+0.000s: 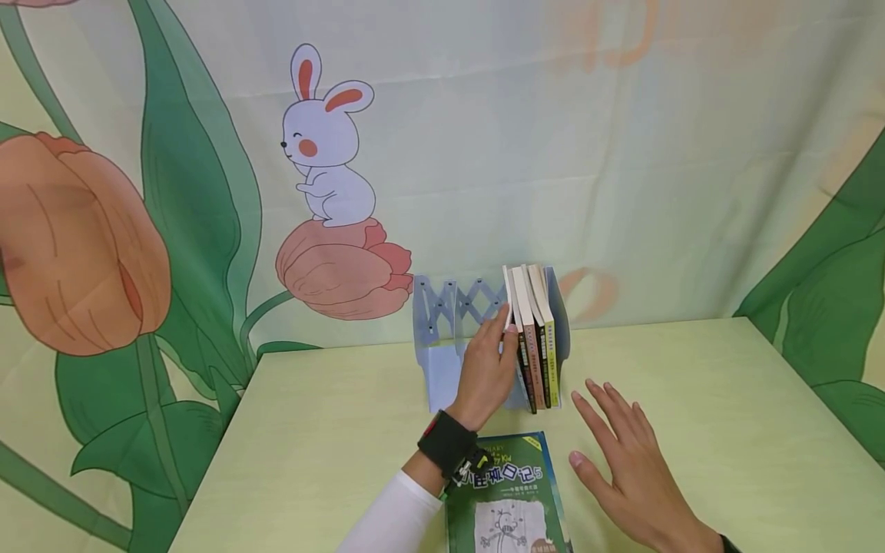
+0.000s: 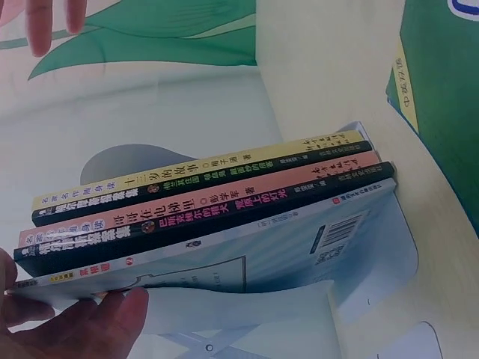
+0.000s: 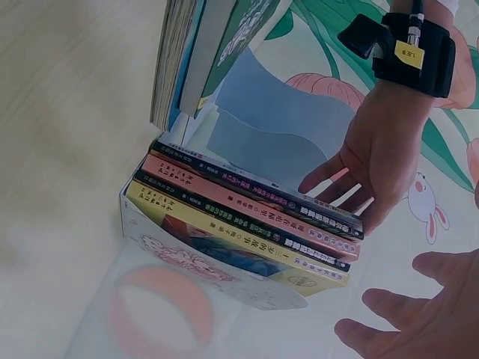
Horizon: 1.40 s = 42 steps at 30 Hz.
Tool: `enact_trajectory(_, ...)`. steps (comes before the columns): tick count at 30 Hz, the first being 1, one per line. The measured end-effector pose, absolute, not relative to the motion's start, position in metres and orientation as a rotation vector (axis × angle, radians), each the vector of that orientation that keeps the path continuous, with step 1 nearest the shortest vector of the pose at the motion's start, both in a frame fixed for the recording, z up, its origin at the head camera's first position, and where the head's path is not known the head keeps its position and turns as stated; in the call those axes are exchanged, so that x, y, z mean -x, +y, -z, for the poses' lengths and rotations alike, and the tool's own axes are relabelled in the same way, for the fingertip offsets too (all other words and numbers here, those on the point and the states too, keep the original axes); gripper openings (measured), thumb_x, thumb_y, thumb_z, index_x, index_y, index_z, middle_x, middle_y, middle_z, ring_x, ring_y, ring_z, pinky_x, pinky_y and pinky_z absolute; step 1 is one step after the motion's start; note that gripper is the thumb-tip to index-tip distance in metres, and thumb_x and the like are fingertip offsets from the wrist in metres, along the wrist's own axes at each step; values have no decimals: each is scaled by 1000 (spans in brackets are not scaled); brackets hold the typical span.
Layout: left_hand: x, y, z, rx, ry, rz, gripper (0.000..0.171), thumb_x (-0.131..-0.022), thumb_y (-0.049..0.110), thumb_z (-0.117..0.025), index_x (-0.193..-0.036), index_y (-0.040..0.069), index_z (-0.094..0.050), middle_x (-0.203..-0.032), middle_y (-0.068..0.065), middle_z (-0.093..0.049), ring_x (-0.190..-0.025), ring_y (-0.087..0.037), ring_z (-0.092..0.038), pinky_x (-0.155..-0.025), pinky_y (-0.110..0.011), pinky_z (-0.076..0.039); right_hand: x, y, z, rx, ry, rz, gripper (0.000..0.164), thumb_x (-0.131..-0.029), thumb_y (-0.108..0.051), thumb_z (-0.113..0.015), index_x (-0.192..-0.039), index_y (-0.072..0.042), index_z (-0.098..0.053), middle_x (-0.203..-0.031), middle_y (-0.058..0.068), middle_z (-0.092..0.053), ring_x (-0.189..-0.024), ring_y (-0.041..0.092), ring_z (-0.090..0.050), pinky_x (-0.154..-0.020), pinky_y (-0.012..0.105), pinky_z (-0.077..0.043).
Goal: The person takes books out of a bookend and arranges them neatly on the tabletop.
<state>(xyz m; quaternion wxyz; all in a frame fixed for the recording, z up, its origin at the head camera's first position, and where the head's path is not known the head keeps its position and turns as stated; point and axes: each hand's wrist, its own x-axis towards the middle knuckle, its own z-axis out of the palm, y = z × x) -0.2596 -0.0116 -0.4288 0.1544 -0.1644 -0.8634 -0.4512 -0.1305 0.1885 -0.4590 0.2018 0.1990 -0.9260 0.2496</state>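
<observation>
My left hand (image 1: 484,372) touches the upper part of the leftmost book in an upright row of books (image 1: 532,338). In the left wrist view, the thumb (image 2: 127,318) lies against the pale cover of that thin book (image 2: 299,243), near its top end. The row leans against the right end of a light blue expandable book rack (image 1: 442,369), its spines yellow, black and pink. My right hand (image 1: 622,468) hovers to the right of the rack with fingers spread, holding nothing. A green-covered book (image 1: 508,499) lies flat in front of the rack, partly behind the left forearm.
Folding lattice struts (image 1: 477,299) stretch across the rack's back, left of the books. Behind the pale table (image 1: 332,445) hangs a printed curtain (image 1: 449,153) with tulips and a rabbit. Page edges (image 3: 168,67) under the green cover show in the right wrist view.
</observation>
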Motion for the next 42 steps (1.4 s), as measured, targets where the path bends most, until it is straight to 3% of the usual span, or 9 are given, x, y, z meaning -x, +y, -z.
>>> enact_trajectory(7, 260, -9, 429, 477, -2461, 1186, 49, -107, 28, -37, -152, 8, -37, -123, -13, -62, -80, -19, -59, -70, -29, -47, 131, 189, 460, -552, -2584, -688, 70, -93, -33, -62, -155, -29, -30, -162, 3, -28, -150, 30, -19, -123, 50, -4)
enact_trajectory(14, 262, -2, 433, 433, -2433, 1147, 43, -102, 19, -49, -141, 1, -49, -114, -13, -64, -96, -23, -66, -74, -31, -54, 131, 190, 463, -555, -2579, -684, 68, -94, -33, -61, -155, -28, -31, -162, 3, -28, -150, 29, -19, -123, 49, -3)
enact_trajectory(16, 262, -1, 435, 422, -2455, 1115, 41, -101, 19, -51, -137, 1, -54, -109, -12, -64, -90, -22, -66, -71, -30, -53, 131, 190, 464, -557, -2578, -683, 68, -94, -32, -61, -155, -28, -31, -162, 3, -28, -150, 29, -19, -123, 49, -3)
enact_trajectory(19, 262, -1, 440, 399, -2519, 1007, 39, -101, 23, -51, -133, 2, -57, -93, -8, -65, -70, -16, -62, -57, -25, -46, 131, 190, 465, -560, -2575, -681, 68, -94, -32, -61, -155, -28, -31, -162, 4, -28, -150, 29, -20, -123, 49, -4)
enact_trajectory(21, 261, -1, 443, 399, -2564, 919, 40, -103, 25, -48, -134, 2, -57, -76, -3, -61, -54, -11, -53, -48, -22, -36, 131, 190, 464, -561, -2577, -681, 68, -94, -32, -61, -155, -29, -31, -162, 4, -28, -150, 30, -20, -123, 50, -5)
enact_trajectory(25, 260, 1, 444, 421, -2588, 793, 43, -106, 25, -43, -138, -3, -52, -56, 1, -48, -39, -9, -35, -41, -22, -22, 132, 190, 462, -561, -2586, -695, 69, -94, -32, -61, -155, -30, -30, -162, 4, -28, -151, 29, -19, -121, 53, -9)
enact_trajectory(35, 262, 5, 439, 378, -2574, 761, 42, -106, 24, -40, -135, -4, -53, -55, 0, -48, -40, -9, -35, -42, -22, -22, 133, 191, 462, -578, -2573, -698, 69, -94, -31, -62, -155, -29, -30, -162, 5, -28, -151, 30, -20, -122, 51, -8)
enact_trajectory(42, 263, 4, 434, 387, -2519, 758, 38, -107, 25, -39, -125, -1, -59, -55, 2, -43, -40, -9, -34, -43, -22, -21, 134, 192, 462, -580, -2542, -691, 68, -94, -30, -61, -155, -27, -32, -161, 5, -29, -149, 30, -22, -118, 57, -14)
